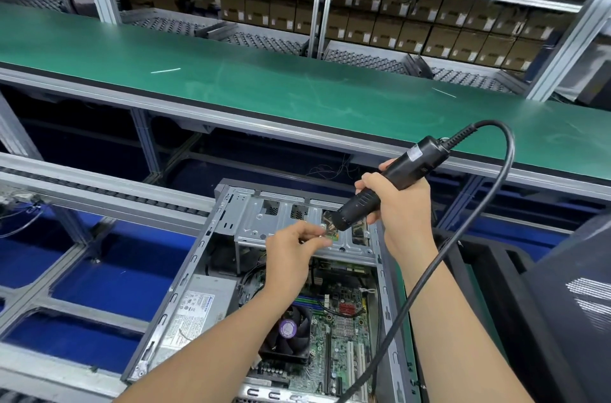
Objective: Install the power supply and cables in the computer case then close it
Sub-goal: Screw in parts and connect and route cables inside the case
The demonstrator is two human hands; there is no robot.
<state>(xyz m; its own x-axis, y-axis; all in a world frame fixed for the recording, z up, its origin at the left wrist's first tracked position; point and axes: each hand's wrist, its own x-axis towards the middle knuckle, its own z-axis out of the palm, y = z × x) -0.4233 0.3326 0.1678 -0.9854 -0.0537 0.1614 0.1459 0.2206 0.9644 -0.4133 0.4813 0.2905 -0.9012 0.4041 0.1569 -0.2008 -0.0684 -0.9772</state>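
Power supply (201, 306) sat inside the case (158, 320), tight against the left wall, in the lower middle of the frame. Its long side ran up and a little to the right, along that wall. The case lay open, with the fan (287, 333) and green board showing to the right of the supply.

Both hands were higher up, over the metal cage (281, 221) at the top end of the case. My right hand (400, 207) was wrapped around the black screwdriver (406, 164). The tool leaned, with its tip pointing down and left at the cage. Its cord (510, 151) looped up and then fell across the right arm.

My left hand (294, 247) pinched a tiny piece (322, 236) right at the tip. I guessed it was a screw, but it was too small to tell.

The supply lay down and left of both hands, well apart from the tip. The left hand was nearer to it. I judged the next move was at the cage, not at the supply. The tip had to meet the tiny piece straight on, or it could slip and drop into the case.
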